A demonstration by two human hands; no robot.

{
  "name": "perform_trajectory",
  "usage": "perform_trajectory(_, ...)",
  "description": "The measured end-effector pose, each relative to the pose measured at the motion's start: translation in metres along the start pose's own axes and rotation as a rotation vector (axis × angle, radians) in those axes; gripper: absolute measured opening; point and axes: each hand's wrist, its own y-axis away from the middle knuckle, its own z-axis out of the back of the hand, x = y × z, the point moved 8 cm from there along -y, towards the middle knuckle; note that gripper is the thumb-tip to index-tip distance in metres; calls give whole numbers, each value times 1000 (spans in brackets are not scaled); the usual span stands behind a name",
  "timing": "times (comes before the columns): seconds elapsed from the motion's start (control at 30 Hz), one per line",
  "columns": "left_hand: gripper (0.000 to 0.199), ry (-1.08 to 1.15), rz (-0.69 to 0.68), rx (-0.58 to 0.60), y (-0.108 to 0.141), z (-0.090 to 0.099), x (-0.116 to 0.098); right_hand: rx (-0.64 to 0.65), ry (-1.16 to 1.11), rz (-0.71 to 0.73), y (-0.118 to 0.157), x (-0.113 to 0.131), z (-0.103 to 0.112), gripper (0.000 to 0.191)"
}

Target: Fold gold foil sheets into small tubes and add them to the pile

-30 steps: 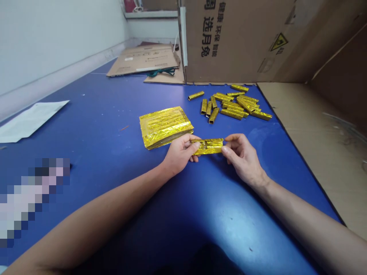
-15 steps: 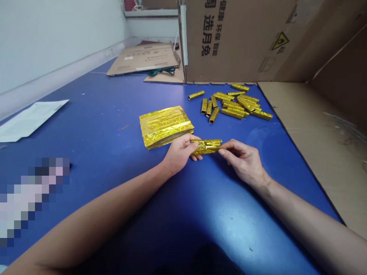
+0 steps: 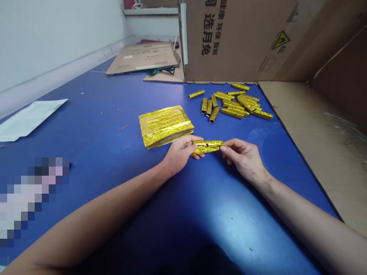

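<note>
A strip of shiny gold foil paper (image 3: 210,144), folded lengthwise with a gap along its middle, is held level between my two hands. My left hand (image 3: 180,152) grips its left end, thumb on top and fingers beneath. At the right end, my right hand (image 3: 243,154) pinches the paper between thumb and fingertips. Just behind my left hand lies a stack of flat gold foil sheets (image 3: 166,124). Farther back on the right is a loose pile of folded gold foil tubes (image 3: 233,109), several with open square ends showing.
The blue tabletop (image 3: 114,152) meets a brown cardboard sheet (image 3: 304,133) on the right. A large cardboard box (image 3: 229,46) stands at the back. Flattened cardboard (image 3: 143,57) with dark green cord (image 3: 161,71) lies back left. A white paper packet (image 3: 31,116) is at the left edge, above a pixelated patch.
The foil paper has been folded narrower, and its two long edges now stand closer around the gap. Both hands have shifted slightly right; the stack and the tubes have stayed put.
</note>
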Motion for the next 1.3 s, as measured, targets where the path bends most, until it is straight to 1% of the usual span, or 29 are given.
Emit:
perform_trajectory(0.1,26,21,-26,3,0,0,-1,-6,3,-10,-1,-2,0,23)
perform_trajectory(0.4,24,48,-26,108,5,-9,-4,-83,-51,-18,-3,-4,6,23)
perform_trajectory(0.57,24,53,-25,142,6,-11,-5,-84,-71,-12,-3,-6,7,21)
perform_trajectory(0.67,26,76,-63,203,7,-13,-4,-71,-85,3,-3,-5,6,20)
perform_trajectory(0.77,24,71,-105,255,8,-16,-4,-16,-79,14,-3,-1,1,20)
perform_trajectory(0.87,24,-28,-63,235,10,-18,-2,105,-65,8,-1,2,-8,20)
perform_trajectory(0.93,32,-105,-37,247,13,-22,-2,174,-54,2,0,4,-14,19)
perform_trajectory(1.0,39,-165,-36,285,15,-27,-3,207,-38,2,1,4,-17,20)
perform_trajectory(1.07,34,-179,-25,305,16,-31,-2,215,-40,1,2,4,-19,21)
perform_trajectory(1.1,30,-166,-11,297,15,-31,-2,211,-58,-1,1,3,-19,21)
perform_trajectory(1.17,22,-105,26,240,12,-28,1,188,-115,-7,1,2,-18,26)
perform_trajectory(1.23,15,-7,66,137,9,-21,3,133,-181,-6,0,0,-14,32)
perform_trajectory(1.3,12,110,96,3,7,-12,5,60,-220,4,-1,-1,-8,31)
